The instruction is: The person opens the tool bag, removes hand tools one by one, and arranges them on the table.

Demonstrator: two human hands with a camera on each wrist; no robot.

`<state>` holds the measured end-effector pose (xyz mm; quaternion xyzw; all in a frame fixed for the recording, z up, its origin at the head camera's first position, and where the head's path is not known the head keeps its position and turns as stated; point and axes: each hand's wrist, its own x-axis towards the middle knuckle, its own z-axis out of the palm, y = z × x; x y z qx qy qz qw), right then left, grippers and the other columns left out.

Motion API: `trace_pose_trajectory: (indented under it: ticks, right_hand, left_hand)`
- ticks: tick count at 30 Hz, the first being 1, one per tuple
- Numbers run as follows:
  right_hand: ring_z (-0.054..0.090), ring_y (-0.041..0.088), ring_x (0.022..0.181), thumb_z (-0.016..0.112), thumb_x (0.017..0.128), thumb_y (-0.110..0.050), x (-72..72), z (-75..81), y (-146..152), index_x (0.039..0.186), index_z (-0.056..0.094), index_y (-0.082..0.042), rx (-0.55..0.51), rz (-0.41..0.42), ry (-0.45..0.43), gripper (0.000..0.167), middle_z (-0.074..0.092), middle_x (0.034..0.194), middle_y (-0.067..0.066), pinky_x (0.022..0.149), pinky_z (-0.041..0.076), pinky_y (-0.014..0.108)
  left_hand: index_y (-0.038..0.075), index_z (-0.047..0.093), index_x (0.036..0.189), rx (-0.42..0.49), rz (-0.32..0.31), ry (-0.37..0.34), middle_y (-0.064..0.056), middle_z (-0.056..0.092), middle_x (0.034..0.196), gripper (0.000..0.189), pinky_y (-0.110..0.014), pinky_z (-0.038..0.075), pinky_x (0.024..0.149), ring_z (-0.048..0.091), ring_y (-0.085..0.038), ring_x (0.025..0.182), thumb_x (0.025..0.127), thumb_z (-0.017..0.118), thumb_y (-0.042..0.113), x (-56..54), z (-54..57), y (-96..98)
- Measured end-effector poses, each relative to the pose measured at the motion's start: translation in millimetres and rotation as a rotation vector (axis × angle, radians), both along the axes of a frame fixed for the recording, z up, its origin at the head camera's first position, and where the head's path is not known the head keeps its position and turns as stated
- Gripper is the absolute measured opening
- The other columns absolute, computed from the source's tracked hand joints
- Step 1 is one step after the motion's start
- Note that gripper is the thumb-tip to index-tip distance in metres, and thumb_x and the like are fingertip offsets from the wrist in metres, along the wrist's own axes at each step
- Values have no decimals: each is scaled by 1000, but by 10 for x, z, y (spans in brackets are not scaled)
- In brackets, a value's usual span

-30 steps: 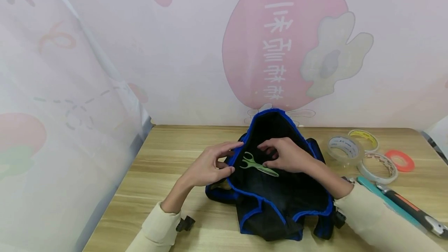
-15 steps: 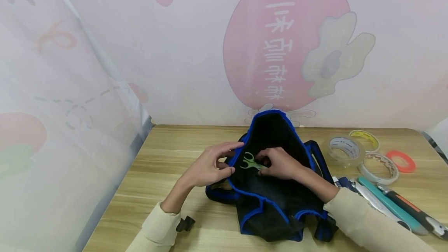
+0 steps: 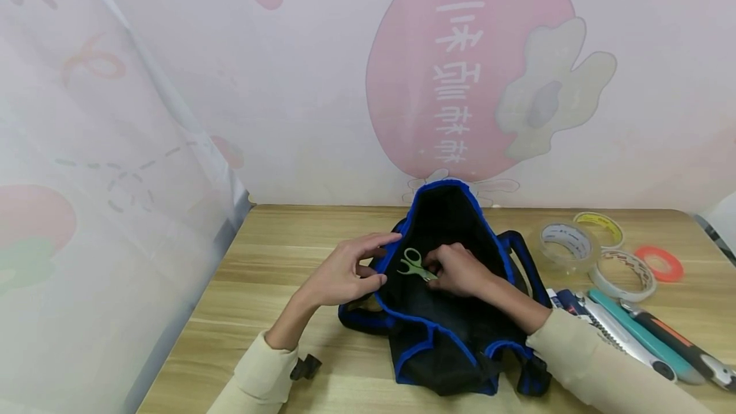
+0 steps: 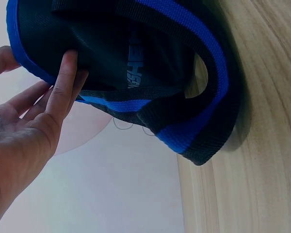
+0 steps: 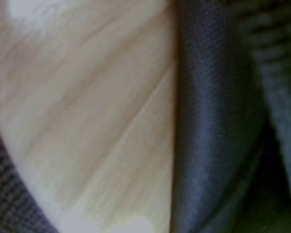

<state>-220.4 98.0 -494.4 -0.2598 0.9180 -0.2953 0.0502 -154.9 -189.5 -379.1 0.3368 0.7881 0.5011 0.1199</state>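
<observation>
A black tool bag with blue trim stands open-mouthed on the table, lettering and a wide strap on its side. At the bag's left rim my left hand pinches the edge, several fingers lying on the outer cloth. Inside the mouth, my right hand pinches the blades of small green scissors, handle loops pointing left. Its fingers cover most of the blades. Only blurred dark bag cloth and wood show in the right wrist view; the hand is out of sight there.
Tape rolls lie at the back right: clear, yellow, white and red. Closer sit a serrated silver blade tool, a teal tool and a black-orange tool. A black buckle lies near the left sleeve.
My right hand has moved slightly left and down onto the scissors and now pinches them; the scissors have turned a little. The left hand has stayed at the rim.
</observation>
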Motion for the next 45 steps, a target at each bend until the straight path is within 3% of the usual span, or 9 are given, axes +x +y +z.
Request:
trace_pose_trajectory:
  ticks: [2, 9, 13, 21, 32, 45]
  right_hand:
    - [64, 2, 74, 89, 82, -21, 52, 81, 1, 109, 81, -17, -3, 11, 4, 29, 73, 90, -10, 68, 54, 27]
    - [67, 7, 81, 85, 85, -10, 384, 723, -60, 115, 81, -5, 25, -4, -11, 31, 77, 97, 0, 73, 57, 29]
    - [71, 9, 84, 84, 88, -9, 453, 892, -29, 118, 80, -3, 21, -16, 16, 31, 79, 100, 3, 75, 60, 29]
    - [72, 11, 84, 83, 89, -9, 570, 1129, 113, 119, 80, -4, 11, -26, 57, 30, 77, 97, 1, 76, 62, 33]
    - [68, 7, 84, 84, 90, -11, 764, 1390, 417, 122, 79, -7, -27, -78, 82, 33, 76, 98, -3, 73, 55, 24]
    - [65, 4, 83, 85, 89, -11, 935, 1525, 883, 126, 79, -9, -49, -101, 170, 37, 75, 96, -6, 67, 56, 23]
  left_hand:
    - [10, 48, 162, -1, -3, 2, -15, 44, 168, 71, -30, 64, 82, 59, -42, 139, 95, 66, -3, 0, -1, 0]
    - [11, 49, 162, -6, 0, 16, -14, 45, 168, 71, -26, 64, 83, 61, -40, 138, 95, 67, -2, 2, 6, 4]
    - [11, 48, 162, -5, 4, 13, -14, 45, 168, 72, -26, 64, 83, 61, -40, 138, 94, 67, -3, 5, 4, 1]
    - [12, 49, 162, -5, 15, 6, -13, 45, 168, 72, -27, 64, 86, 60, -41, 139, 94, 67, -2, 8, 8, -1]
    - [11, 48, 162, -11, 16, 9, -13, 45, 168, 72, -27, 64, 86, 60, -41, 140, 94, 67, -3, 4, -6, -10]
    - [10, 49, 162, -21, 21, 18, -15, 46, 167, 72, -29, 65, 86, 59, -42, 140, 93, 68, -2, 3, -4, -8]
